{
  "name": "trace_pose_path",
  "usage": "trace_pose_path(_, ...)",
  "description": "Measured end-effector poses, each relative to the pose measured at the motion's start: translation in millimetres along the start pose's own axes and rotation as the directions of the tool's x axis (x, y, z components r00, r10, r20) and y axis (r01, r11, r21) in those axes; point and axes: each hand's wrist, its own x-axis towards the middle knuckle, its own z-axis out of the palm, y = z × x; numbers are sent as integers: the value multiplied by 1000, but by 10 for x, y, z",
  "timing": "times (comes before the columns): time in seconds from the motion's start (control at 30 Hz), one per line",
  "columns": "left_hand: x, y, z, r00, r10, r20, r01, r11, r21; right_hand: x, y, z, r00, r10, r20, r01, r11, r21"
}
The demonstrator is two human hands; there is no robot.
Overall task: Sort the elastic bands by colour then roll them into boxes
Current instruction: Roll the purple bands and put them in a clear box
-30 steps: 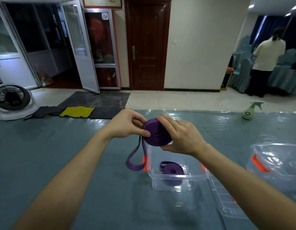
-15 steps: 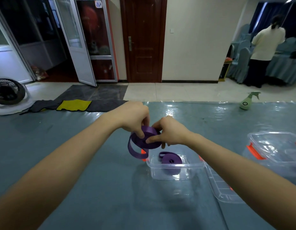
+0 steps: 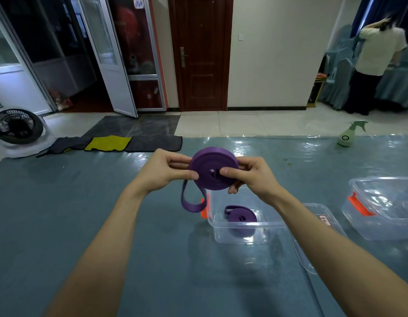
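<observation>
**Purple band almost rolled: one tail left to wind**

Purple elastic band sits as a flat coil held up off the surface, just above the far left corner of the open clear box. The left grip is clamped on the coil's left edge, thumb in front and fingers behind. The right grip is clamped on the other side, with its thumb pressed on the face near the centre. A short loose loop hangs from the coil's lower left, not yet wound in.

The step in hand looks like rolling, close to its end. Sorting for this colour seems settled, since another rolled purple band already lies in the box below.

The next move likely calls for turning the coil to take up the hanging loop while the thumbs keep the wraps tight. A slack pinch could let the elastic spring open. After that, the coil only needs lowering beside its twin. There is room in the box, and its lid lies off to the right. A second clear box stands further right; what it holds cannot be made out.
</observation>
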Motion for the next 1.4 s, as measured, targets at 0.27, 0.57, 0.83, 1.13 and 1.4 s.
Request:
trace_pose_path(0.27, 129, 183, 21, 978, -123, 168, -7, 787, 616, -122, 239, 41, 963, 259, 77, -215, 908, -359)
trace_pose_path(0.57, 352, 542, 325, 907, -194, 374, -304, 314, 899, -73, 200, 229, 956, 225, 187, -74, 805, -589)
trace_pose_path(0.83, 373, 465, 216, 927, -98, 361, -204, 677, 708, -142, 155, 122, 988, 146, 60, -106, 898, -427)
trace_pose_path(1.13, 120, -24, 522, 974, 71, -215, -121, 967, -225, -261, 85, -29, 986, 60, -156, -47, 995, 86)
trace_pose_path(1.4, 200, -259, 879, 946, 93, -310, -192, 932, -307, -369, 366, -96, 943, 140, -303, -64, 966, 249)
